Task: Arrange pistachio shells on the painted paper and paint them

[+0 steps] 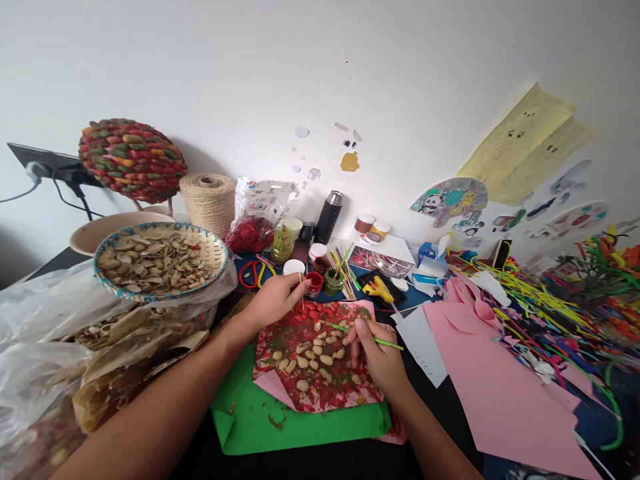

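My left hand is closed on a thin wooden stick, held upright beside the open jar of red paint. My right hand grips a slim green paintbrush, whose tip reaches left over the sheet. Beneath both lies a pink sheet smeared with red and green paint, one corner curled up. Several plain peanut shells are spread on it, and red-painted shells lie along its far edge. A jar of green paint stands right of the red one.
Green sheet lies underneath. At left, a basket holds shell halves, near plastic bags and a twine spool. Scissors, a black flask and a yellow glue gun stand behind. Pink paper and pipe cleaners fill the right.
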A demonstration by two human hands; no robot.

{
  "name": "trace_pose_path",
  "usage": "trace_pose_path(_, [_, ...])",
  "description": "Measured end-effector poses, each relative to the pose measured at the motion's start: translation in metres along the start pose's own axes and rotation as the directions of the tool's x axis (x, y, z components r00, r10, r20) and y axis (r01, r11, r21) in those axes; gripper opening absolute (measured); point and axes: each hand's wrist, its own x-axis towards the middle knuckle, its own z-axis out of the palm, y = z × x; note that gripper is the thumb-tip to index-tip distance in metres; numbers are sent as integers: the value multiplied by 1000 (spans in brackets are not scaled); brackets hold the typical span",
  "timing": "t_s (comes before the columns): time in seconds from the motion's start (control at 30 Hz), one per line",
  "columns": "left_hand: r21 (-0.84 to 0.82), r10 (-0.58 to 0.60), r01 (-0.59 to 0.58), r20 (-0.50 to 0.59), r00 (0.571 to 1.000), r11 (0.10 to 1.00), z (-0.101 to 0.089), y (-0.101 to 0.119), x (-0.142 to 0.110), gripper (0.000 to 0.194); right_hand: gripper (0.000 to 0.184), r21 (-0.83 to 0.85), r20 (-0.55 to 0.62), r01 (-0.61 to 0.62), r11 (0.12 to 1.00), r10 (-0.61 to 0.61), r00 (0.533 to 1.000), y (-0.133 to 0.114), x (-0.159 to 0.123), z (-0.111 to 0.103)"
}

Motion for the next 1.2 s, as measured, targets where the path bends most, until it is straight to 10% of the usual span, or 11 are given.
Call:
trace_pose_path(0.33, [-156,85,-64,132,988,986,7,14,-3,47,63,108,-48,-59,992,64,997,8,-9,-6])
trace_pose_path(0.57, [-296,80,53,422,903,954,4,21,-5,45,64,173,2,-115,978,117,993,8,-17,-2])
trace_pose_path(0.87, [-95,76,-52,272,959,994,3,10,-2,47,65,198,35,-131,971,127,991,8,-16,3])
trace_pose_path(1.2, [-276,41,64,357,933,959,0,12,-3,52,66,204,58,-166,965,158,986,7,-17,5])
